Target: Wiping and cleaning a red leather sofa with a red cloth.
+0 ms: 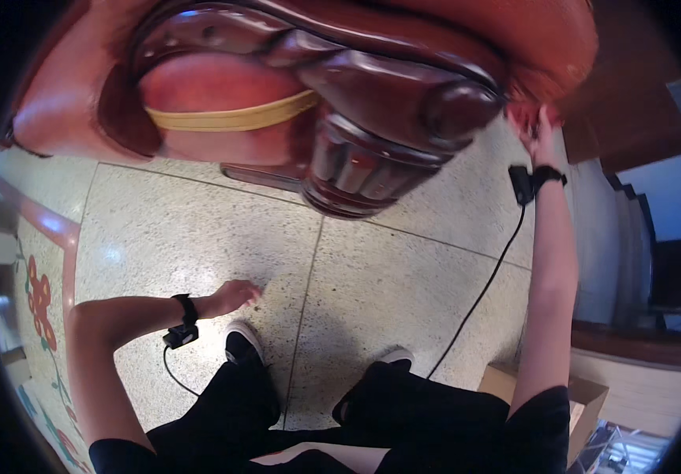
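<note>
A red leather sofa point(547, 35) with glossy dark carved wood trim point(387, 89) fills the top of the view. At its right end, my right hand point(538, 136) reaches out and grips a crumpled red piece of material point(516, 118), likely a cloth, against the leather. My fingers partly hide it. My left hand point(234, 298) hangs low over the floor above my left shoe, holding nothing, its fingers loosely bent. A yellow band point(239, 117) crosses the red padded panel behind the sofa's fluted wooden leg point(358, 169).
Speckled floor tiles point(198, 237) lie beneath me. At left stands a floral-patterned surface with a brownish border point(44, 213). A cardboard box point(589, 403) sits at lower right, below dark wooden furniture point(624, 112). A black cable point(482, 290) runs from my right wrist.
</note>
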Available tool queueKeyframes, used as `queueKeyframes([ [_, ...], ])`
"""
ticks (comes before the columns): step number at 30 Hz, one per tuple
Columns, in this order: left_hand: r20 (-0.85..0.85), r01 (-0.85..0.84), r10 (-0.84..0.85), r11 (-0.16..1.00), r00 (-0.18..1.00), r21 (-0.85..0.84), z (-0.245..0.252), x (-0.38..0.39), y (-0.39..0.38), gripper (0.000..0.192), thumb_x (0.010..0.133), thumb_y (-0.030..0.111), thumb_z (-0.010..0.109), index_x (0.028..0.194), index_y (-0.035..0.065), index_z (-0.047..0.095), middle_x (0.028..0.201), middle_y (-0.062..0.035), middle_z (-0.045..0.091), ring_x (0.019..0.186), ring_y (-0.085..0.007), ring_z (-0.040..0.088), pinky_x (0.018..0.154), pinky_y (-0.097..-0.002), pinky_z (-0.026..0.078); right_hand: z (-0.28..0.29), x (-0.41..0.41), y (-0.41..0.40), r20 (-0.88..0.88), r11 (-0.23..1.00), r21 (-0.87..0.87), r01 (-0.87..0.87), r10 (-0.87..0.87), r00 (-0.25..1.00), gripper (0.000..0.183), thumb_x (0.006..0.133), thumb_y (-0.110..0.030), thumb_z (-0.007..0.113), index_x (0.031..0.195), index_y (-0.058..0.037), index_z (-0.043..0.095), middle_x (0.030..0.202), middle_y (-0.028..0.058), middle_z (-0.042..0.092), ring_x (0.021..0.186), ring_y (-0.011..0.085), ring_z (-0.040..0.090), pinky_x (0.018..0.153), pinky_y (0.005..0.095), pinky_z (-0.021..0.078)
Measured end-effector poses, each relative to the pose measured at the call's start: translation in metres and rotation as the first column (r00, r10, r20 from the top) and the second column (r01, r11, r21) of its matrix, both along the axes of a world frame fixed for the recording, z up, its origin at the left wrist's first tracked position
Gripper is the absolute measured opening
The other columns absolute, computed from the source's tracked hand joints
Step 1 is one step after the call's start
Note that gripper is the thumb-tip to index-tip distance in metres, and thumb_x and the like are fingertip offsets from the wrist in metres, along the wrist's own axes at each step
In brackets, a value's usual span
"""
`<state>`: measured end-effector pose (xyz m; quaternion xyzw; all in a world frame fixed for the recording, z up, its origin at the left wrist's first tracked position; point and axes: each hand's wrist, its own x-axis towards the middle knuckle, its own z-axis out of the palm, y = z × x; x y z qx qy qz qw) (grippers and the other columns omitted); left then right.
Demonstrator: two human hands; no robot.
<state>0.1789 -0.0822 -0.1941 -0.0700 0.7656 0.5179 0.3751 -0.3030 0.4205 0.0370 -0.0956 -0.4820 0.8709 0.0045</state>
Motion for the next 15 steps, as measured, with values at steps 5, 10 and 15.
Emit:
queueKeyframes([
  [5, 0.065, 0.052, -0.048, 0.997, 0.997, -0.063, -0.002, -0.003, 0.004, 0.024, 0.094, 0.012, 0.046, 0.104, 0.0025, 0.066, 0.093, -0.0088, 0.069, 0.085, -0.0158, 0.066, 0.079, -0.0306, 0.054, -0.017, 0.027, -0.029, -0.099, 0.879, 0.444, 0.173, -0.143, 0.985, 0.055, 0.087, -0.013, 0.067, 0.136, -0.0103, 0.041, 0.126, 0.0091, 0.053, 0.121, 0.0225, 0.05, 0.091, 0.0649, 0.048],
  [10, 0.034, 0.071, -0.072, 0.997, 0.997, 0.026, -0.024, -0.026, 0.011, 0.024, 0.095, 0.017, 0.047, 0.1, 0.0024, 0.065, 0.088, -0.0082, 0.068, 0.081, -0.016, 0.065, 0.074, -0.0322, 0.054, -0.12, 0.052, 0.06, -0.128, 0.881, 0.462, 0.104, -0.05, 0.99, 0.047, 0.089, -0.01, 0.059, 0.134, -0.0081, 0.045, 0.116, 0.0087, 0.062, 0.107, 0.0226, 0.061, 0.09, 0.0375, 0.0507],
  [15, 0.023, 0.046, -0.045, 0.998, 0.999, -0.05, -0.01, -0.039, 0.024, 0.024, 0.092, 0.016, 0.046, 0.098, 0.0033, 0.065, 0.085, -0.006, 0.067, 0.076, -0.015, 0.064, 0.071, -0.0308, 0.053, -0.127, 0.089, 0.059, 0.18, 0.746, 0.655, -0.119, -0.002, 0.984, 0.031, 0.09, -0.011, 0.055, 0.12, -0.0097, 0.058, 0.111, 0.0067, 0.064, 0.1, 0.0187, 0.062, 0.081, 0.0315, 0.0507],
])
